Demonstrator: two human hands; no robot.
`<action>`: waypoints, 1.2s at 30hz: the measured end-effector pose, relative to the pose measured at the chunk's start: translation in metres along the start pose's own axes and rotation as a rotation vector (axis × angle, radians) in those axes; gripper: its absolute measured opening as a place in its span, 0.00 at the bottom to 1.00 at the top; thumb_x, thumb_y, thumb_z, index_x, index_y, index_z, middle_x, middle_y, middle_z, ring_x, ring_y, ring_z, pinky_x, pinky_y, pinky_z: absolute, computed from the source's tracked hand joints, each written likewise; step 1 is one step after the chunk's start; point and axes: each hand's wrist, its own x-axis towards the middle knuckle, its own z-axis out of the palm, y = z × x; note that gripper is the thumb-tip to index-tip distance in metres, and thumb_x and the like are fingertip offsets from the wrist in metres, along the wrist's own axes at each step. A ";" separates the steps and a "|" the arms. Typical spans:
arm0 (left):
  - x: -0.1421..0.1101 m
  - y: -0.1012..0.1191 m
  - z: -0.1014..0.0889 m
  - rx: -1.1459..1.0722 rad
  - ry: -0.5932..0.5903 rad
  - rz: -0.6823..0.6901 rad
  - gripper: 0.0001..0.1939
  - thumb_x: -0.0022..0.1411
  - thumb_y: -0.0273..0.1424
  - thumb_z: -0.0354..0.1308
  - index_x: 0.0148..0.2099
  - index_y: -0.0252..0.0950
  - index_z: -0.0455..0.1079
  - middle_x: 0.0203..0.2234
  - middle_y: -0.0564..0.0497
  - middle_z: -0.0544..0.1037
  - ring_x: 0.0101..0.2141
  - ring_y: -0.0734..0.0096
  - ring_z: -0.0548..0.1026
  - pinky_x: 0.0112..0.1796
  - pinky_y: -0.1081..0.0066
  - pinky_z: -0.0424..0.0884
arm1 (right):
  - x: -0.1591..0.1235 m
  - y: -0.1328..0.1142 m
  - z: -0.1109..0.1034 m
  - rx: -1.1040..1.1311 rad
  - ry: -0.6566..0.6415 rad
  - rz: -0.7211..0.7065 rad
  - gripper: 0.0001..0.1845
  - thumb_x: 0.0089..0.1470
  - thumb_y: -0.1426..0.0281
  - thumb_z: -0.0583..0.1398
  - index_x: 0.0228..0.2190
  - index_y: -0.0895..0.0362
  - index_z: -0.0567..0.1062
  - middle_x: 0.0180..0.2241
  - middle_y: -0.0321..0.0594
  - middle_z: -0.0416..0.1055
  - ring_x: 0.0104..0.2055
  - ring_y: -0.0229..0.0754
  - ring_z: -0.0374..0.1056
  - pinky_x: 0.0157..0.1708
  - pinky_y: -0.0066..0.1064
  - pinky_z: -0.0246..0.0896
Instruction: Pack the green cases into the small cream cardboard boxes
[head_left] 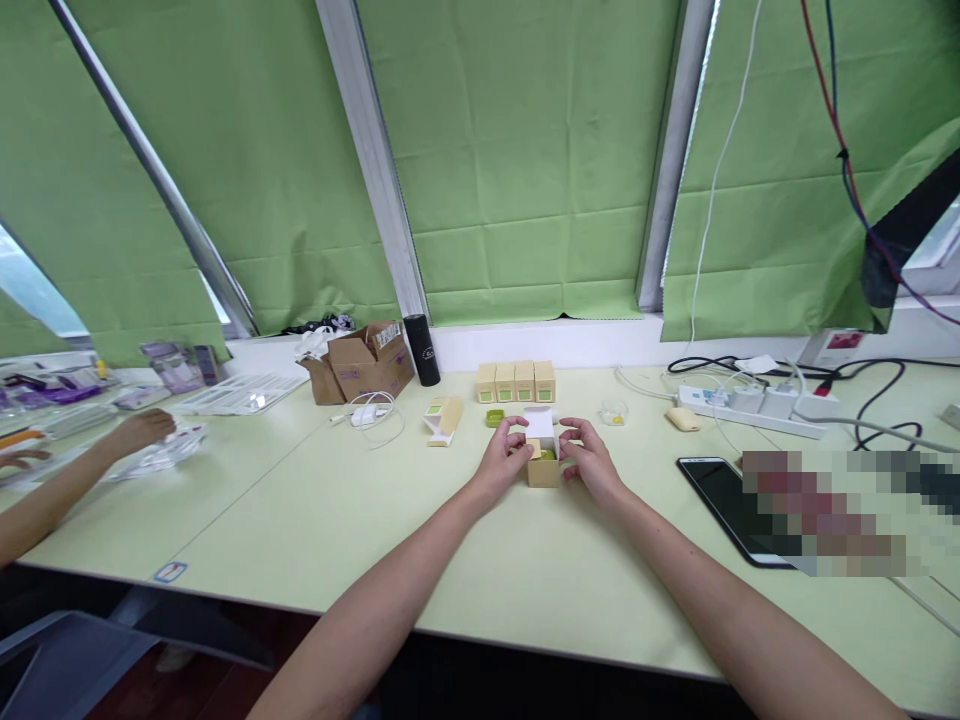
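A small kraft cardboard box (544, 474) stands upright on the table with its white-lined lid raised. Something green (548, 455) shows inside it, only partly visible. At the box's left side, my left hand (501, 456) has its thumb and fingers closed on the upper edge and side flap. My right hand (595, 458) is curled against the right side, its fingertips on the flap there. Just behind my left hand lies a small green piece (494, 418). Several closed kraft boxes with green labels (515, 383) stand in a row behind.
To the left lie an opened kraft carton (444, 420), a white charger with cable (367, 414), a brown cardboard box (361, 368) and a black bottle (422, 350). Rightward are a clear dish (614, 412), a power strip (750, 408) and a phone (727, 505). Another person's hand (142, 430) works far left.
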 end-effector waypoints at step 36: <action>-0.004 0.008 0.005 0.081 0.034 0.027 0.25 0.59 0.36 0.64 0.53 0.43 0.56 0.33 0.56 0.76 0.32 0.72 0.71 0.37 0.71 0.62 | 0.002 0.009 0.002 -0.139 -0.037 -0.001 0.35 0.43 0.55 0.66 0.52 0.47 0.66 0.42 0.35 0.60 0.33 0.39 0.65 0.16 0.24 0.57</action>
